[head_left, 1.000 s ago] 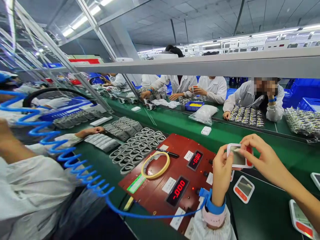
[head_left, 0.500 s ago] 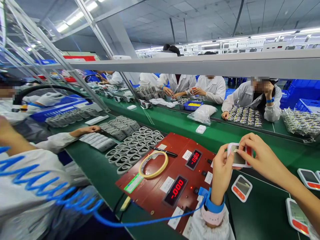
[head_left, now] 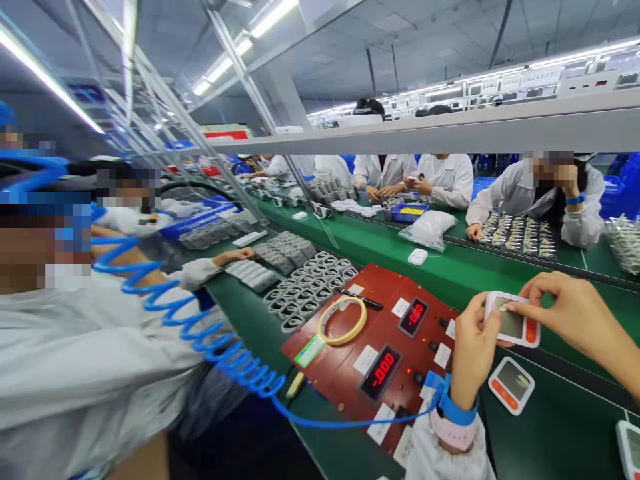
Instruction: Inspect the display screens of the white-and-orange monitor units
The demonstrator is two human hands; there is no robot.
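My left hand point(head_left: 474, 347) grips a white-framed handheld device point(head_left: 513, 328) by its left edge, thumb at the screen side. The device has a grey screen and red-orange buttons at its right end. Over the screen, my right hand point(head_left: 565, 303) has thumb and forefinger pinched at a small pale tab point(head_left: 503, 308); its exact kind is too small to tell. A second such device point(head_left: 511, 385) lies on the green bench just below my hands. My left wrist wears a blue strap point(head_left: 457, 403) joined to a coiled blue cord point(head_left: 225, 347).
Left of my hands lies a red-brown test panel point(head_left: 320, 380) with red displays, a tape roll point(head_left: 343, 320) and a black pen point(head_left: 363, 299). Grey housings point(head_left: 305, 293) stand in rows beyond. A co-worker point(head_left: 100, 353) sits at left; others work across the bench. A metal rail point(head_left: 425, 137) crosses above.
The view has swung left, so the bench contents sit further right in the picture. My hands keep hold of the device, now tilted a little more, its red buttons more exposed.
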